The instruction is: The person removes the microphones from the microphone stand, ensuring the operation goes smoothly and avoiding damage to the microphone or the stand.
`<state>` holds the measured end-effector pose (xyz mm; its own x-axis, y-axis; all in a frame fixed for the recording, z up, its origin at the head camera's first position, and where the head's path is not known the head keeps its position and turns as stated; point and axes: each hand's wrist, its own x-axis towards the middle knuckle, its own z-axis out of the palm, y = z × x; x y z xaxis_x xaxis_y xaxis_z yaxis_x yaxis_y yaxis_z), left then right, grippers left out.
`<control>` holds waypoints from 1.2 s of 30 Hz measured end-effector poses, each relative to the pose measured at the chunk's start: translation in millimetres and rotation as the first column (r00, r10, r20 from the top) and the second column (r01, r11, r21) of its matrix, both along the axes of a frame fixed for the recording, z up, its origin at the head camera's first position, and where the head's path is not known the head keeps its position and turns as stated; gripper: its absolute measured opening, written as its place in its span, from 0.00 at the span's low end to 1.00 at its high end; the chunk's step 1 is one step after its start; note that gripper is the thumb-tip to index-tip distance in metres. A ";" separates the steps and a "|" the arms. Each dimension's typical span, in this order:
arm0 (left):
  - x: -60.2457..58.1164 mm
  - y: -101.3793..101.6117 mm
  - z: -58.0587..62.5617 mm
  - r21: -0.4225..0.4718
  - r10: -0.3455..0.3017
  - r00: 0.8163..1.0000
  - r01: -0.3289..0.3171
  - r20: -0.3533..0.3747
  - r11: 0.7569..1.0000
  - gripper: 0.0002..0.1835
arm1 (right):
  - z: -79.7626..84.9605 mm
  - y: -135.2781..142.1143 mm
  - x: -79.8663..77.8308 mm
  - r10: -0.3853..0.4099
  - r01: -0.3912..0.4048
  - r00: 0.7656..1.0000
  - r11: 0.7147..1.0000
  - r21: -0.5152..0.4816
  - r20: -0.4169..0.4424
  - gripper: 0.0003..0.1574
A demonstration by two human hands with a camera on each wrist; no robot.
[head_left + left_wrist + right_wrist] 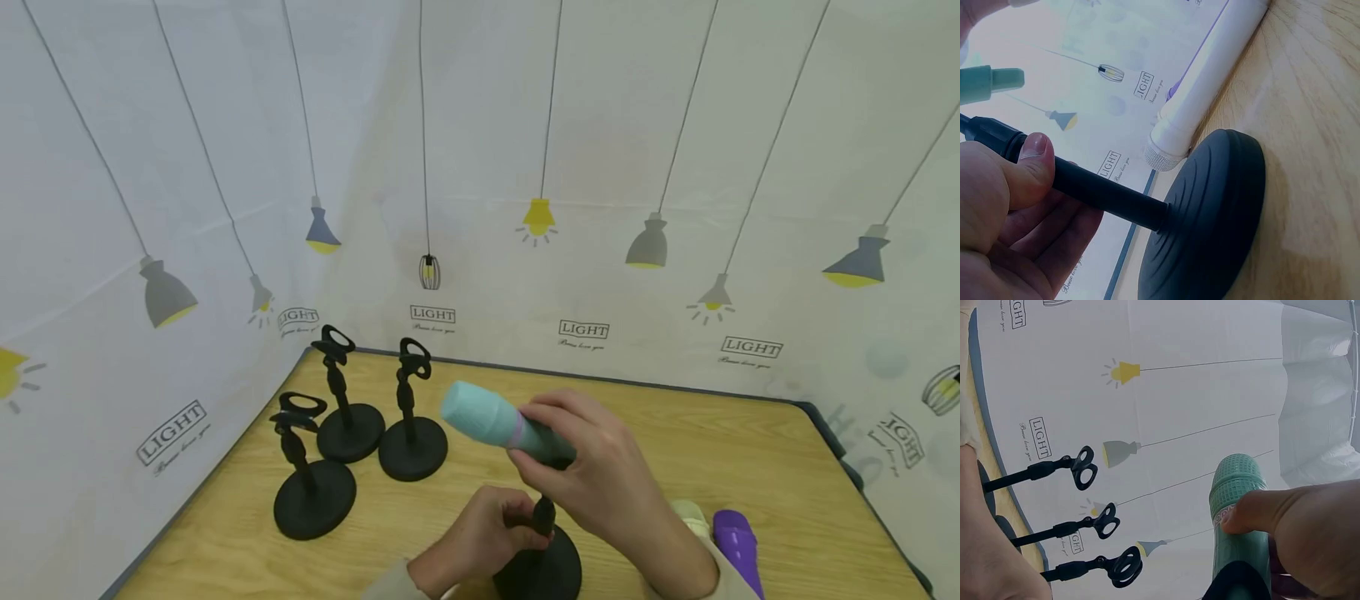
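Observation:
My right hand grips a teal microphone, its head pointing up and to the left in the head view. The thumb lies along its body near the head in the right wrist view, where a black curved piece overlaps the lower body; whether it clasps the microphone I cannot tell. My left hand holds the post of a black microphone stand between thumb and fingers. In the left wrist view its round base rests on the table, and the microphone's narrow tail end shows above the post.
Several black stands with ring clips, one nearest, stand on the left of the wooden table. A purple microphone and a pale one lie at the right, partly behind my right forearm. A lamp-printed cloth encloses the table.

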<state>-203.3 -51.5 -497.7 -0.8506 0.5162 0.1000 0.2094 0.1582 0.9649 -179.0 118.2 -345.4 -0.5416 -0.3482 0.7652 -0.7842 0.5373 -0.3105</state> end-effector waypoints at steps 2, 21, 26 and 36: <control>-0.8 0.8 0.4 0.001 -0.001 1.000 0.001 -0.009 1.000 0.03 | 2.1 -1.7 -0.6 0.004 -0.004 1.000 1.000 -0.003 -0.006 0.25; -1.3 4.3 -10.2 0.090 -0.011 1.000 0.013 -0.022 0.996 0.04 | 18.2 -26.5 -9.2 0.088 -0.088 0.996 0.995 -0.040 -0.016 0.21; 0.7 4.1 -21.3 0.122 0.004 0.998 0.003 -0.056 0.992 0.06 | 20.6 -32.6 -8.8 0.106 -0.106 0.994 0.993 -0.058 0.004 0.20; 3.0 2.0 -29.5 0.152 -0.001 0.999 0.007 -0.042 0.988 0.09 | 26.1 -43.2 -9.0 0.134 -0.133 0.991 0.989 -0.065 0.008 0.22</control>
<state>-200.2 -49.6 -527.3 -0.8421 0.4956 0.2126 0.2498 0.0092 0.9682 -188.0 75.0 -319.3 -0.5027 -0.3683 0.7821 -0.8437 0.4062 -0.3510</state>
